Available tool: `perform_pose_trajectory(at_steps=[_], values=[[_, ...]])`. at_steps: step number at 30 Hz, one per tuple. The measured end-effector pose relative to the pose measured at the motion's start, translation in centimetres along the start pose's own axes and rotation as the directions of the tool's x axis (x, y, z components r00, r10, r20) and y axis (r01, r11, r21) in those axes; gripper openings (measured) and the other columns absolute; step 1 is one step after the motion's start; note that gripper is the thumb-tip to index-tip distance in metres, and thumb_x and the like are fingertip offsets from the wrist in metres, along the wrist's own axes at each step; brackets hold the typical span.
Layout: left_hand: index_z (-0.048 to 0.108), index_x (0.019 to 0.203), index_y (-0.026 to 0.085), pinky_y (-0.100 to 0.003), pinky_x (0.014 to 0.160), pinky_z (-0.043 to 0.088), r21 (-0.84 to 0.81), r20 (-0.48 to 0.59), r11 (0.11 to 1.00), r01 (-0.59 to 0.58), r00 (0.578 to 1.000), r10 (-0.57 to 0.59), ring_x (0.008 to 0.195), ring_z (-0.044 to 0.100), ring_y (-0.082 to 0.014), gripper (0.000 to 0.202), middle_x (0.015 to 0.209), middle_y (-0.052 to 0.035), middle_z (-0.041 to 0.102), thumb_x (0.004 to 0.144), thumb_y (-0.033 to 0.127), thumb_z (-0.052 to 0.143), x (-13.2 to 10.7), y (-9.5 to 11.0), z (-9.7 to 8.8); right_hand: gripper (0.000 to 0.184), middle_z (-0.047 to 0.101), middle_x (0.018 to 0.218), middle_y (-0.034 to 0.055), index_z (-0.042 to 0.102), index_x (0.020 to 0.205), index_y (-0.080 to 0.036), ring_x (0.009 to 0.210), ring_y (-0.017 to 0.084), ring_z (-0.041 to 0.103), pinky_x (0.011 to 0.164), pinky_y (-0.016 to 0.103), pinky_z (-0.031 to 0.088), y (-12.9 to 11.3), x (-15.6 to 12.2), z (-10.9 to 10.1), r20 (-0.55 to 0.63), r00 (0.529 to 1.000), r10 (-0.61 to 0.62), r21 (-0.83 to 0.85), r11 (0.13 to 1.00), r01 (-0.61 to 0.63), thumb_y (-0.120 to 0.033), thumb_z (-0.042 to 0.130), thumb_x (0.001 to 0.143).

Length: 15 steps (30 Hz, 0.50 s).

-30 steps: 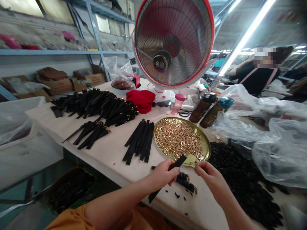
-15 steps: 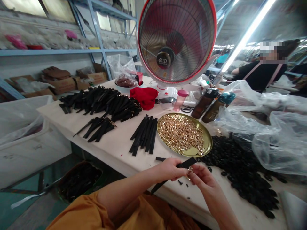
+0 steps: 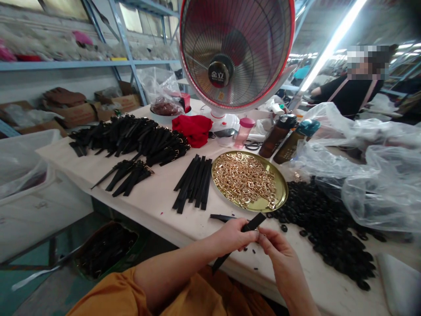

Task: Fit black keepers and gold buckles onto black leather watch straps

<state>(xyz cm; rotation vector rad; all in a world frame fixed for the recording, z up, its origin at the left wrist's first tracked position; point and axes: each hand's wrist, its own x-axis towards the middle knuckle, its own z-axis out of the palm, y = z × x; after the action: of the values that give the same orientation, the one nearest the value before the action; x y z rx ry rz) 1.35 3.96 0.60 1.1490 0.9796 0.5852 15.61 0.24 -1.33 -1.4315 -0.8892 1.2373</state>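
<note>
My left hand [image 3: 233,237] is closed around a black strap [image 3: 252,224], which runs from below my palm up past my fingertips. My right hand [image 3: 276,249] pinches a small gold buckle against the strap's upper end, fingers pressed together. Both hands meet over the near edge of the white table [image 3: 154,204]. Just beyond them sits a round gold tray [image 3: 281,186] heaped with gold buckles [image 3: 245,180]. A loose black strap [image 3: 222,217] lies on the table by my left hand.
Black straps [image 3: 194,182] lie in a small stack left of the tray, with bigger piles [image 3: 131,138] further left. A heap of small black loops [image 3: 325,224] spreads on the right under clear plastic bags [image 3: 371,175]. A fan-shaped heater [image 3: 235,52], bottles [image 3: 279,140], a red cloth [image 3: 194,129] and another person [image 3: 355,94] are behind.
My right hand left the tray's edge and came to the strap's upper end. Both hands drew closer to me, off the small black pieces on the table.
</note>
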Motion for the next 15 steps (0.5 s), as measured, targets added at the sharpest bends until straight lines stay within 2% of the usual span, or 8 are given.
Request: perform_pose_trajectory(at_steps=[2,4,6,8,10,12,15], values=[[0.047,0.078,0.014,-0.017,0.039,0.028,-0.011,0.031,1.000,-0.015,0.999,0.015,0.039,0.035,-0.0045,0.025,0.050,0.0072,0.041,0.077,0.039,0.048,0.0,-0.1,-0.2,0.028,0.059,0.062,-0.0031,0.066,0.080,-0.020,0.052,0.009,0.045,0.050,0.022,0.041,0.1,0.3,-0.3,-0.022,1.000,0.014,0.036,0.999,-0.013,-0.037,0.074,0.060],[0.046,0.080,0.014,-0.018,0.039,0.027,-0.009,0.042,0.999,-0.030,0.999,0.031,0.039,0.034,-0.0050,0.031,0.051,0.0065,0.041,0.082,0.044,0.038,-0.2,-0.3,-0.5,0.027,0.060,0.066,-0.0029,0.066,0.080,-0.021,0.053,0.008,0.048,0.051,0.021,0.044,0.2,0.6,-0.5,-0.041,0.997,0.065,0.169,0.984,-0.058,-0.034,0.075,0.059],[0.047,0.083,0.014,-0.018,0.040,0.027,0.076,0.046,0.997,-0.028,0.999,0.025,0.039,0.034,-0.0053,0.031,0.052,0.0061,0.042,0.084,0.042,0.034,-0.5,-0.5,-0.8,0.028,0.063,0.075,-0.0017,0.065,0.081,-0.022,0.057,0.009,0.054,0.054,0.021,0.049,0.2,0.8,-0.7,-0.042,0.989,0.139,0.315,0.942,-0.119,-0.030,0.077,0.057],[0.051,0.085,0.014,-0.017,0.043,0.028,0.236,0.064,0.971,-0.049,0.997,0.035,0.043,0.037,-0.0059,0.027,0.055,0.0049,0.045,0.084,0.037,0.035,-1.0,-0.6,-1.1,0.031,0.064,0.080,-0.0012,0.065,0.083,-0.023,0.059,0.009,0.057,0.055,0.020,0.052,0.2,0.7,-0.7,-0.022,0.976,0.216,0.418,0.889,-0.187,-0.027,0.078,0.055],[0.055,0.084,0.015,-0.018,0.049,0.030,0.426,0.075,0.896,-0.127,0.992,0.105,0.051,0.043,-0.0075,0.027,0.061,0.0024,0.051,0.085,0.035,0.037,-1.6,-0.5,-1.2,0.035,0.064,0.082,-0.0009,0.065,0.085,-0.024,0.059,0.009,0.058,0.054,0.018,0.052,0.3,0.5,-0.6,0.020,0.959,0.282,0.480,0.839,-0.257,-0.025,0.080,0.053],[0.058,0.083,0.017,-0.019,0.054,0.031,0.605,0.077,0.769,-0.208,0.976,0.203,0.060,0.048,-0.0099,0.027,0.069,-0.0001,0.056,0.085,0.035,0.038,-1.9,-0.3,-1.3,0.035,0.064,0.081,-0.0012,0.065,0.084,-0.023,0.058,0.008,0.058,0.054,0.017,0.052,0.4,0.1,-0.5,0.056,0.947,0.316,0.502,0.811,-0.301,-0.025,0.080,0.052],[0.060,0.086,0.019,-0.021,0.057,0.031,0.746,0.105,0.615,-0.256,0.957,0.272,0.066,0.052,-0.0130,0.027,0.076,-0.0023,0.061,0.086,0.035,0.037,-2.1,0.1,-1.0,0.031,0.064,0.076,-0.0034,0.064,0.084,-0.023,0.056,0.006,0.056,0.055,0.016,0.051,0.8,-0.7,0.0,0.066,0.946,0.318,0.475,0.824,-0.310,-0.027,0.078,0.056]])
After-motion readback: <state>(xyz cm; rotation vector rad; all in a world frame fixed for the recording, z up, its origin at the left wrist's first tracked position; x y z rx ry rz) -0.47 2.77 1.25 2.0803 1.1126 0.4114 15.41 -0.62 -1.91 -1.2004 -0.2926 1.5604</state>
